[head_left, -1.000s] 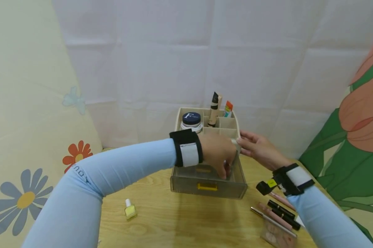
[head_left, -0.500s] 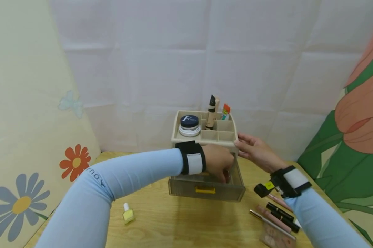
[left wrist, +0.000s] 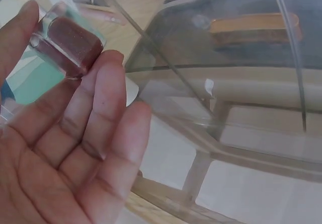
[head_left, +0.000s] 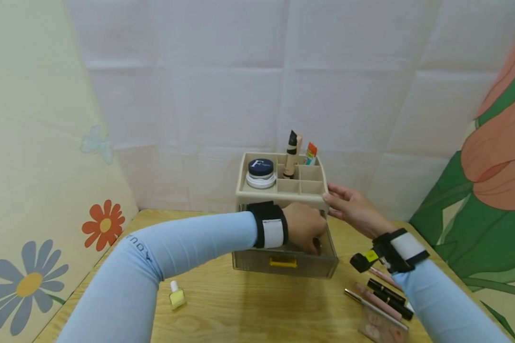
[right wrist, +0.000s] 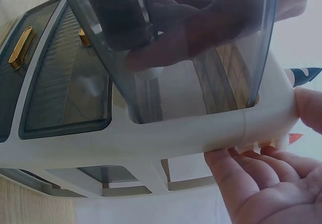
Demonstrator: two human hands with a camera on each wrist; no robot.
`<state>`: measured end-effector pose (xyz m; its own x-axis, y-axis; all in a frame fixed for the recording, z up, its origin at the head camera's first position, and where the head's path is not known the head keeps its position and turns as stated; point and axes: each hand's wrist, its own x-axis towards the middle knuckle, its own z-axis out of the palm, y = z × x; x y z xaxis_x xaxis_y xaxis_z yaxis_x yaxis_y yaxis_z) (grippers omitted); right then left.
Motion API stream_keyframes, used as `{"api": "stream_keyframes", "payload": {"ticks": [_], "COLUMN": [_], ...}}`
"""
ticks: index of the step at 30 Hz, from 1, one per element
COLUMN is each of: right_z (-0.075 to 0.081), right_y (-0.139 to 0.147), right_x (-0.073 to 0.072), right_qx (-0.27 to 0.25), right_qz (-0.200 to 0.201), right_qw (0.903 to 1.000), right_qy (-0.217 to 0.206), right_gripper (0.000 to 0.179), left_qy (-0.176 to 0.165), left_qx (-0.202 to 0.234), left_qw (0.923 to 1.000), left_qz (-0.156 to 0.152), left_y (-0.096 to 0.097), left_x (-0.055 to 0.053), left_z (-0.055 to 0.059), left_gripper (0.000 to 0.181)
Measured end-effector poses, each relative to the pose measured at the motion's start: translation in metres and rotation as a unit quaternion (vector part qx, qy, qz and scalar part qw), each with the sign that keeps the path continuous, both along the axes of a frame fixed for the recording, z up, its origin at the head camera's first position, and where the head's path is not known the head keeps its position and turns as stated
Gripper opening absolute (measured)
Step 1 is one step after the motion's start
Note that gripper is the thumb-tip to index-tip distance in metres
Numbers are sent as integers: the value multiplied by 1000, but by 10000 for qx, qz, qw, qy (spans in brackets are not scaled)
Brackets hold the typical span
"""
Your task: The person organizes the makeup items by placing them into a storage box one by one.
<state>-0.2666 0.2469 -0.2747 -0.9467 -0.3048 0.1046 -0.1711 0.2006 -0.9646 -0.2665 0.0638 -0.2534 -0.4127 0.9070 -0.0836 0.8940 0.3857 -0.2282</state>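
left hand (head_left: pixel 305 225) lowered in drawer (head_left: pixel 249 263)

the hand has moved down slightly; the bottle (left wrist: pixel 73 42), pinched between thumb and fingers, is therefore deeper inside but unreleased. the right hand (head_left: pixel 355 209) grips the box (head_left: pixel 279 195) by its upper corner, apparently bracing it.

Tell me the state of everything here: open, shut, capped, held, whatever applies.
Organizer: held at its right edge by the right hand.
Top drawer: pulled open.
Two drawers below it: shut.
Dark red bottle: held in the left hand; cap unclear.
Yellow bottle: capped, on the table.
Navy-topped jar: lid on, atop a white round case.
Beige tube: standing in the organizer, black end up.
Palette: can't tell open or shut.
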Motion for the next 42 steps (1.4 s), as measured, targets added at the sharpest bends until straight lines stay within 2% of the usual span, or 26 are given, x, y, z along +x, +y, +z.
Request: {"api": "stream_keyframes", "payload": {"ticks": [6,10,15,20,22,26,32,37,42], "right_z": [2,2,2,3,3,2,2,2,4], "right_y": [-1,-1,-1,-1,-1,-2,-1,0,1], "right_x": [0,1,1,2,2,1,0,-1,-1], "right_qx": [43,51,52,56,54,54,112,99,89], "right_qz": [51,64,-52,-85,-78,-65,0,12,21], "right_qw": [10000,10000,9999,9999,9999,9999,9999,9999,10000], "right_qy": [16,-17,-95,-128,-128,-108,-37,-11,-22], "right_gripper": [71,71,71,71,71,70,71,71,71], "left_qy": [20,76,-74,-461,-632,-712,-510,-417,-162], "left_qx": [-1,-24,115,355,570,985,1211,1403,1630], "left_qw": [10000,9999,9996,9983,9964,9926,9911,9883,9844], "left_qz": [68,115,245,-2,-21,65,213,421,648], "left_y": [-2,-5,-12,-26,-36,-61,-102,-138,-177], "left_x": [2,5,7,12,17,28,42,52,65], "left_z": [2,7,24,42,48,60,70,69,57], "left_gripper": [36,34,32,31,31,37,41,40,37]}}
